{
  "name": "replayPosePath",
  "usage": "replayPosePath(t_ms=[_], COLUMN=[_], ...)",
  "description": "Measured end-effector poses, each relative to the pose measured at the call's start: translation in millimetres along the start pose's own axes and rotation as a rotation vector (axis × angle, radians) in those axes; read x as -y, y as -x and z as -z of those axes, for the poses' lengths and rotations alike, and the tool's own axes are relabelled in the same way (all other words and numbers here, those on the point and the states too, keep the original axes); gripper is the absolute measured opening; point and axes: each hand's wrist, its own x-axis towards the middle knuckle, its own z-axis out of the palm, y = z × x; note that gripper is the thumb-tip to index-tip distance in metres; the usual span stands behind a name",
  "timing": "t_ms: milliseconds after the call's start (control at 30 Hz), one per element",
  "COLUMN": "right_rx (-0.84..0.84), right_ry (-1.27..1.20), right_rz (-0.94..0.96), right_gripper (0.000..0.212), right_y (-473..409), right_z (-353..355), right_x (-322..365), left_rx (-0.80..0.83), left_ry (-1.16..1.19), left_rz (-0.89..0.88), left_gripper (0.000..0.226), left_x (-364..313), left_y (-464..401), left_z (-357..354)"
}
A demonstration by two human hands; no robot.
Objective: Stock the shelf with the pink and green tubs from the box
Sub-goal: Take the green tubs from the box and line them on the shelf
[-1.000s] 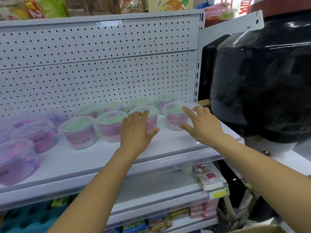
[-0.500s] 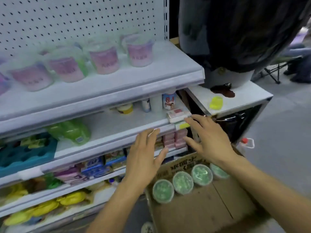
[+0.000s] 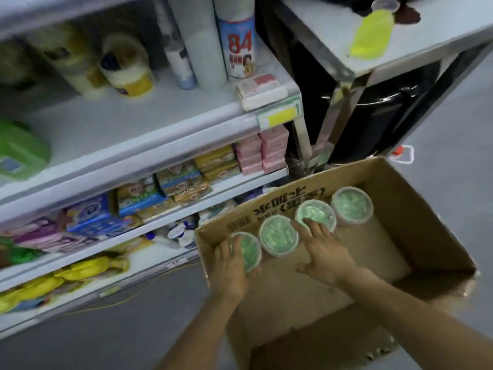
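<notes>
An open cardboard box stands on the floor beside the shelving. Several tubs with clear lids and green contents stand in a row along its far wall. My left hand grips the leftmost tub, fingers over its far side and thumb under its near edge. A second tub stands untouched between my hands. My right hand is spread out, its fingertips resting on the near edge of the third tub. The rightmost tub stands alone. The shelf holding the pink and green tubs is out of view above.
Shelves at the left hold bottles, an "84" spray can, soap packs and boxed goods. A white stand with a yellow-green sachet is at the upper right, with a black bag under it. Grey floor surrounds the box.
My view dropped from the upper shelf to the box on the floor. Both hands came down into the box; the left took hold of the leftmost tub and the right landed on the third.
</notes>
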Motion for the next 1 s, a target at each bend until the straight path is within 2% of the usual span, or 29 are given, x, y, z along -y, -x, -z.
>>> replayPosePath(t_ms=[167,333,400,533,733,833,1000], right_rx=[0.023,0.067,0.039,-0.074,-0.078,-0.030,0.037], right_ry=[0.051,0.172,0.226,0.264,0.258,0.135,-0.269], right_rz=[0.054,0.035,0.024,0.007,0.007,-0.030,-0.089], right_gripper=[0.110,0.130,0.132,0.123,0.112,0.102,0.089], right_y=[-59.4,-102.3,-109.2,-112.5,-95.2,-73.8,-29.5], right_z=[-49.7,-92.4,-102.5,-103.7,-79.4,-51.1,17.6], right_x=[-5.8,-5.0,-3.7,0.7,3.4,2.9,4.8], left_rx=[0.104,0.052,0.018,-0.010,0.057,0.098,0.126], left_ry=[-0.011,0.031,0.033,-0.002,0.122,0.217,0.361], left_rz=[0.112,0.178,0.192,0.202,0.225,0.213,0.139], left_gripper=[0.117,0.140,0.140,0.134,0.125,0.117,0.105], left_x=[17.1,21.8,22.4,21.9,18.4,9.8,-5.8], left_y=[-43.9,-56.7,-59.7,-62.6,-56.3,-42.2,-10.9], left_z=[-51.7,-85.9,-90.0,-88.6,-69.5,-45.9,11.8])
